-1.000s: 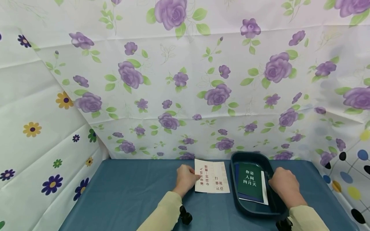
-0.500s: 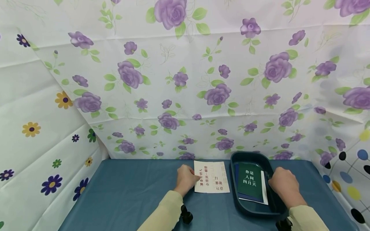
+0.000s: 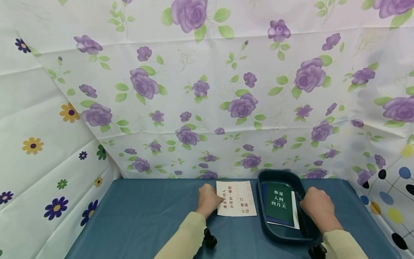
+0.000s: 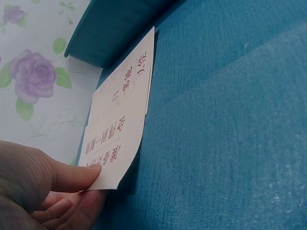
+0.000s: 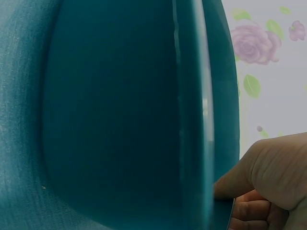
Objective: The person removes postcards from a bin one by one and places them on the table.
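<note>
My left hand (image 3: 208, 200) pinches the left edge of a cream card (image 3: 237, 198) with red Chinese characters. In the left wrist view the thumb lies on top of the card (image 4: 120, 110), fingers underneath, and that held edge bends up off the cloth. A second paper edge shows under its far part. My right hand (image 3: 318, 207) grips the right rim of a dark teal tray (image 3: 279, 175); in the right wrist view the thumb is over the rim. Inside the tray lies a green booklet (image 3: 279, 212) with white characters, over a blue one (image 3: 275, 219) and a white-edged one (image 3: 295, 212).
A blue cloth (image 3: 152, 216) covers the table and stretches left of the card. Behind rises a purple-rose curtain (image 3: 207, 108); a flowered sheet (image 3: 64, 162) hangs at the left and a dotted one (image 3: 394, 201) at the right. The tray stands just right of the card.
The card's far left corner has come down slightly, and the card lies flatter. Its hold at the left edge is unchanged. The right hand and tray stay in place.
</note>
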Tool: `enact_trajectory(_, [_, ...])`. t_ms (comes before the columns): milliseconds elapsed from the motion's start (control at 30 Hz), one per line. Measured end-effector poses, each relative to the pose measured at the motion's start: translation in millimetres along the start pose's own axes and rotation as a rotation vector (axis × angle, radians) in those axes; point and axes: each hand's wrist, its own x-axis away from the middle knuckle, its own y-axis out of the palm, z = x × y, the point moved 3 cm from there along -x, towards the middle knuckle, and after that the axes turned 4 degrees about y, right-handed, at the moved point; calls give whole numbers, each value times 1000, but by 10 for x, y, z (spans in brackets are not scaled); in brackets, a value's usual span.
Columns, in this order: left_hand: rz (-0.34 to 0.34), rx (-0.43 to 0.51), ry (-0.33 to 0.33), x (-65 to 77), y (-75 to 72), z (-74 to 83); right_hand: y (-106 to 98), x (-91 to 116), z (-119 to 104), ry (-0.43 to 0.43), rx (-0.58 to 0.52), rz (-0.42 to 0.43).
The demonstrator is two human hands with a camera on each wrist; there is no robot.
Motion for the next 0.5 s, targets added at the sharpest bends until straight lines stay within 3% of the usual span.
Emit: enact_trajectory(500, [13, -2, 12, 16, -27, 39, 8, -3, 5, 0, -9, -1])
